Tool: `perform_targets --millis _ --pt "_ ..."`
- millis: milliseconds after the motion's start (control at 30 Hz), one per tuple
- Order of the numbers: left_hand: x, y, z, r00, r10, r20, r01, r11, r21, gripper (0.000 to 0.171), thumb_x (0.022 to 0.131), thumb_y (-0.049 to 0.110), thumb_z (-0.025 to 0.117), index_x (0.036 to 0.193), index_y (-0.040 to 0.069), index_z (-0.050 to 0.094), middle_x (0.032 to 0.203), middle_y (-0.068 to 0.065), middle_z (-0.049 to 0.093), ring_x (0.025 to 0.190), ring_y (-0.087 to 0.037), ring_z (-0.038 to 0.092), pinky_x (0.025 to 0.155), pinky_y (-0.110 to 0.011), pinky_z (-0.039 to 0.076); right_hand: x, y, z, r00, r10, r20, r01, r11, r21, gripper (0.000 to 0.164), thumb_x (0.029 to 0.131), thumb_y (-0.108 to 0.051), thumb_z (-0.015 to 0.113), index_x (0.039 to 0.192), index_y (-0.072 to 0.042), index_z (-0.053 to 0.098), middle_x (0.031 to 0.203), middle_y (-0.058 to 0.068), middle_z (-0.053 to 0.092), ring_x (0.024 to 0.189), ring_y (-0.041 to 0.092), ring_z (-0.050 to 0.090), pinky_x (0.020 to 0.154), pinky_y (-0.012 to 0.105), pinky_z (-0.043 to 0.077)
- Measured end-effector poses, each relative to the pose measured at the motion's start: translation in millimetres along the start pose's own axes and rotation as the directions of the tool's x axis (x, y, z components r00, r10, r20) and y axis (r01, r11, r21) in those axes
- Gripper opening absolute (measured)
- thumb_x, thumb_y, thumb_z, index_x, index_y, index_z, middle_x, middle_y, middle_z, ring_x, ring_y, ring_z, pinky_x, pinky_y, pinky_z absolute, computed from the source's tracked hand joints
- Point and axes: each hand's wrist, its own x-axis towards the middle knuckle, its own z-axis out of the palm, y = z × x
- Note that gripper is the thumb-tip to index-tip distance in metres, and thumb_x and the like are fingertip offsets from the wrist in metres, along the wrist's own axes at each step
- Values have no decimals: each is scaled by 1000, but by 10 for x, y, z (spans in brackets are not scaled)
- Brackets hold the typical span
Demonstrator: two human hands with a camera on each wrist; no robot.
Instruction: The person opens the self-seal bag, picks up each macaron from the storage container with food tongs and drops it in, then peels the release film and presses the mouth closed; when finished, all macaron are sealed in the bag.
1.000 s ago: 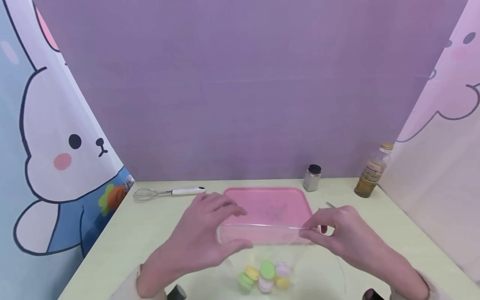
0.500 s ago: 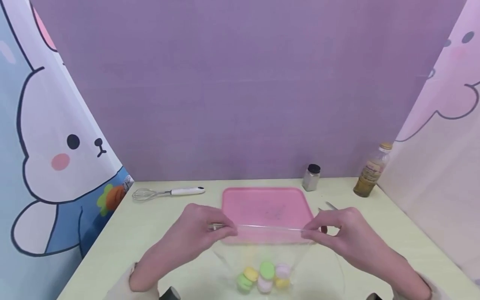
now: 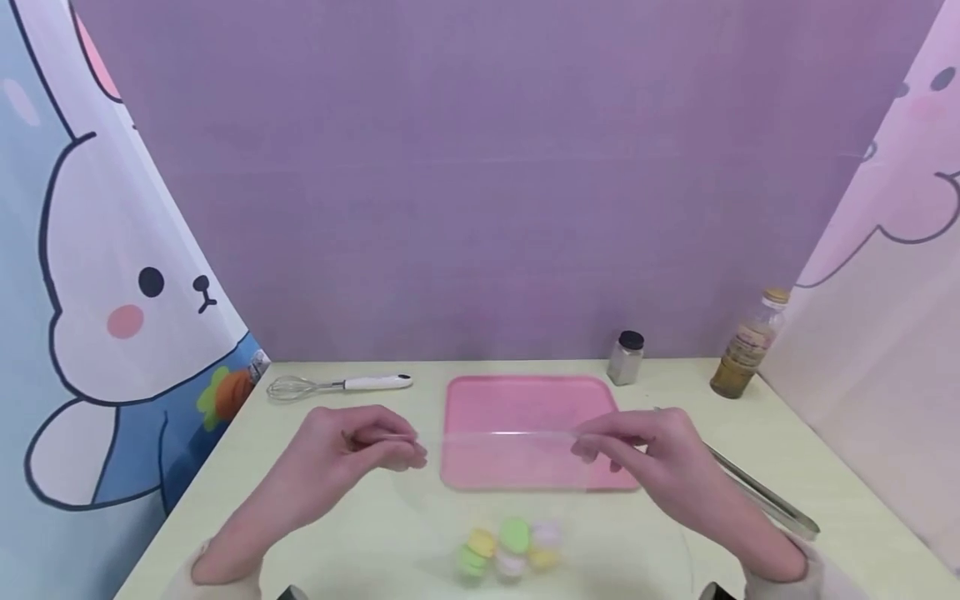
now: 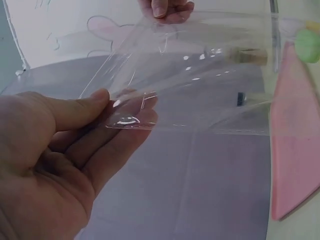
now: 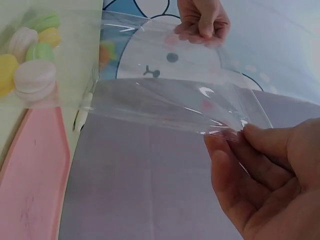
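Observation:
Stretched between both hands is a clear plastic bag (image 4: 185, 75), its upper edge running level across the head view. My left hand (image 3: 348, 454) pinches one corner of it, thumb against fingers, as the left wrist view shows close up. At the other corner my right hand (image 5: 270, 165) pinches the film the same way. Several pastel macarons (image 3: 513, 535), green, yellow and pale pink, show below the bag's edge, softened behind the clear film in the head view.
A pink tray (image 3: 532, 408) lies behind the bag. At the back stand a whisk-free jar with a black lid (image 3: 626, 360) and a corked bottle (image 3: 746, 350). A whisk (image 3: 345, 385) lies back left. Metal tongs (image 3: 765, 496) lie partly under the right forearm.
My left hand, at first held apart with spread fingers, has taken hold of the bag's edge and moved left. The right hand has shifted slightly left, and the edge is higher.

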Motion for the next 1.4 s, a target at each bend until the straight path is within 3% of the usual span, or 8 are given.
perform_targets --millis 200,400,600,733,933,1100,1233,1400 --pt "-153 -13 -236 984 -163 -71 160 986 -53 15 94 21 73 101 8 74 90 1 77 84 -20 75 80 -29 60 197 2 245 997 77 17 -78 997 23 16 95 -6 70 99 -18 80 83 -12 74 66 9 66 50 25 52" --pt "-271 -71 -541 989 -137 -63 134 990 -51 14 98 10 66 107 -1 70 94 -6 77 85 -23 75 76 -34 61 427 -38 522 988 125 88 -139 972 189 11 98 -14 69 97 -17 79 77 -6 73 58 16 66 49 31 56" --pt "-271 -207 -752 986 -59 -157 97 964 246 9 100 6 64 106 5 71 93 3 75 84 -12 71 72 -27 60 726 23 795 963 198 186 -251 909 334 14 100 -11 65 105 -5 77 84 6 75 73 25 72 67 36 62" --pt "-165 -371 -787 953 -93 -287 216 875 434 10 100 16 66 104 13 75 85 5 70 72 -15 61 58 -25 51 908 146 956 954 237 186 -293 870 396 15 101 -9 63 108 -1 75 93 11 75 83 27 74 77 37 61" --pt "86 -607 -679 880 -230 -416 342 914 217 21 103 11 61 115 -4 68 95 -17 71 76 -24 72 65 -24 59 1125 423 1157 945 290 152 -327 846 420 16 101 -6 63 109 1 75 99 13 75 92 24 74 83 35 60" --pt "294 -829 -565 843 -261 -470 405 883 236 22 103 11 60 116 -7 65 104 -22 70 92 -31 72 82 -36 59 1200 694 1332 916 371 150 -400 823 404 18 101 -4 62 113 4 73 104 16 75 99 27 73 87 35 58" --pt "415 -1057 -449 859 -309 -408 438 856 275 43 105 16 56 138 -10 46 133 -31 57 116 -42 62 94 -52 53 1165 890 1436 889 416 191 -454 856 246 31 102 -8 61 131 2 64 124 17 69 112 25 68 92 33 56" --pt "433 -1237 -290 912 -326 -250 396 858 327 82 102 17 58 156 -10 1 159 -37 15 135 -53 40 107 -61 40 1063 1047 1452 873 419 250 -447 892 68 73 100 -9 62 160 -6 21 158 17 37 133 30 52 99 31 51"
